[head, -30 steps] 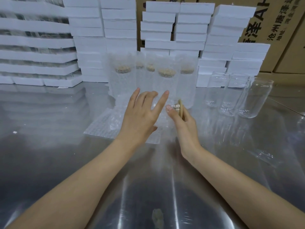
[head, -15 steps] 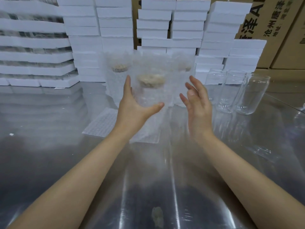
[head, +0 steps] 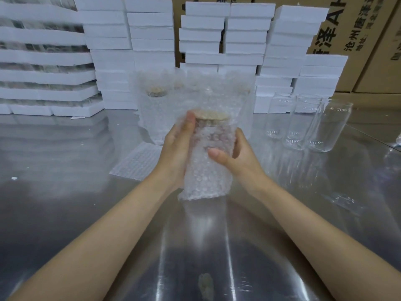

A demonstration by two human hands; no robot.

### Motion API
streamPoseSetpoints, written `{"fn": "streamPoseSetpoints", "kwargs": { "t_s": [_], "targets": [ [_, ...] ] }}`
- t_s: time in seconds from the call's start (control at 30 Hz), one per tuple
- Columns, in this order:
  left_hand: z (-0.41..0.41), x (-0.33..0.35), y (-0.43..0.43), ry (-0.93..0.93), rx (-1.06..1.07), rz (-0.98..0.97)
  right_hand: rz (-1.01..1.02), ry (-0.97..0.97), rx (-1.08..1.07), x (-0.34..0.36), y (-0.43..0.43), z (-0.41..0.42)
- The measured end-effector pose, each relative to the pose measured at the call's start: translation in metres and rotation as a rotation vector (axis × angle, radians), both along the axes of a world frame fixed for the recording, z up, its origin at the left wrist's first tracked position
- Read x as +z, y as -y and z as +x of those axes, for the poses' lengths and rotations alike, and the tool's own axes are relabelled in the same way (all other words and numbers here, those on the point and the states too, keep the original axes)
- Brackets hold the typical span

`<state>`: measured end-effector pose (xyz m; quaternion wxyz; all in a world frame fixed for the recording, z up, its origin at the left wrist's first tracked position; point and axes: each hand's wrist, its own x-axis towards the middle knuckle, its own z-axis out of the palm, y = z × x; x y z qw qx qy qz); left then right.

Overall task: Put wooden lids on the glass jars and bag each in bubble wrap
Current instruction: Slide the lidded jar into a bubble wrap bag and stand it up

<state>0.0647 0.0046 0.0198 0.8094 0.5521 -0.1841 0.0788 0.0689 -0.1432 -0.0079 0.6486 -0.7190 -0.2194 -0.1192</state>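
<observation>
A glass jar with a wooden lid (head: 211,116) sits inside a bubble wrap bag (head: 206,174), held above the steel table. My left hand (head: 176,148) grips the bag's left side, thumb up by the lid. My right hand (head: 236,155) grips the right side, thumb across the front. Behind stand several bagged jars with lids (head: 156,101). Three bare glass jars (head: 303,122) without lids stand at the right.
A flat stack of bubble wrap bags (head: 136,164) lies on the steel table (head: 65,192) behind my left hand. White foam boxes (head: 152,35) are stacked along the back, with cardboard cartons (head: 358,40) behind at right. A clear item (head: 345,200) lies on the table at right.
My hands closed round a bagged jar and drew it back toward me and lower. A second ago the right hand pinched a wooden lid near the row.
</observation>
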Motion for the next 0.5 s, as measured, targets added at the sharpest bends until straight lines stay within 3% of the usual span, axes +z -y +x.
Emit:
{"fn": "streamPoseSetpoints", "kwargs": {
  "t_s": [0.07, 0.1, 0.17, 0.23, 0.3, 0.5],
  "targets": [
    [0.006, -0.003, -0.002, -0.024, 0.057, 0.074, 0.048, 0.018, -0.075, 0.003, 0.007, 0.005],
    [0.01, -0.007, -0.004, -0.027, 0.139, 0.204, 0.06, 0.019, -0.123, 0.004, 0.011, 0.009],
    [0.02, -0.021, -0.014, 0.028, 0.307, 0.697, 0.066, 0.026, -0.208, 0.003, 0.021, 0.015],
    [0.028, -0.039, -0.025, 0.034, 0.211, 1.316, 0.051, 0.026, -0.252, 0.0, 0.03, 0.02],
    [0.034, -0.052, -0.035, -0.032, 0.058, 1.659, 0.037, -0.005, -0.244, -0.002, 0.035, 0.021],
    [0.046, -0.042, -0.067, -0.218, 0.145, 1.811, 0.027, -0.021, -0.159, -0.004, 0.034, 0.022]
  ]
}}
